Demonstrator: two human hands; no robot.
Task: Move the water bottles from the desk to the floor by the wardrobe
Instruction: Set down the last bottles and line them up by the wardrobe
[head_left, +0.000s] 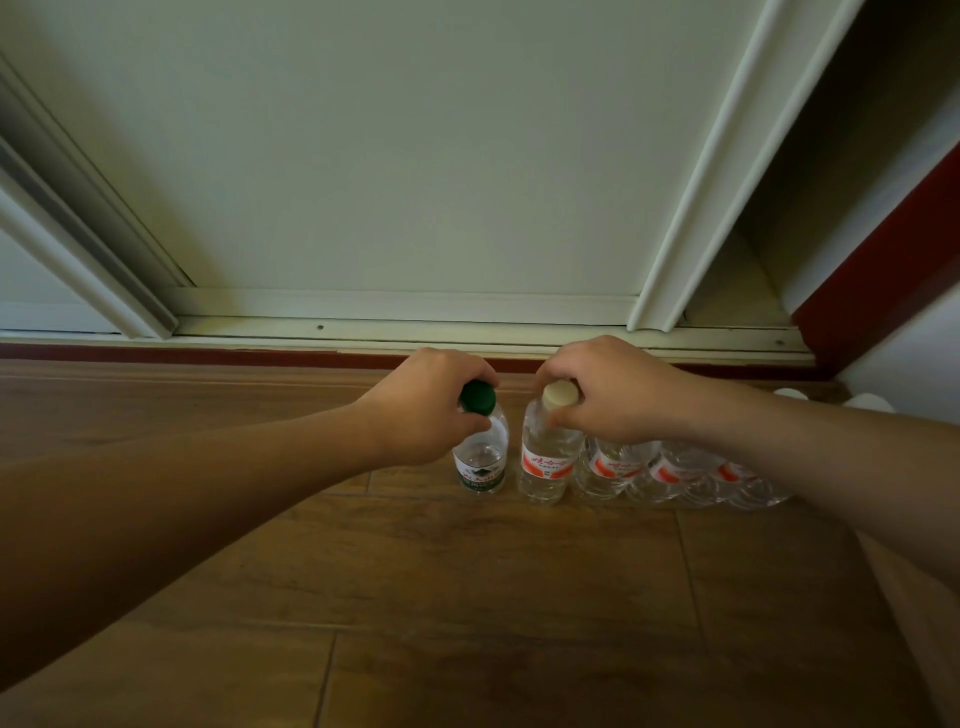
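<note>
Pinching one green-capped bottle (480, 462) with left hand (426, 410) fingers (483, 376), right hand (613, 400) fingers (550, 373) round one of four red-labelled bottles (548, 465)

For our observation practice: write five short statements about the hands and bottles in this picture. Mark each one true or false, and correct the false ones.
1. The left hand grips the green-capped bottle at its top. True.
2. The right hand holds nothing. False: it grips the white-capped bottle at the neck.
3. Both held bottles lie on their sides. False: both are upright.
4. More red-labelled bottles stand in a row to the right of the white-capped one. True.
5. The bottles are on a desk. False: they are on the wooden floor in front of the wardrobe door.
</note>
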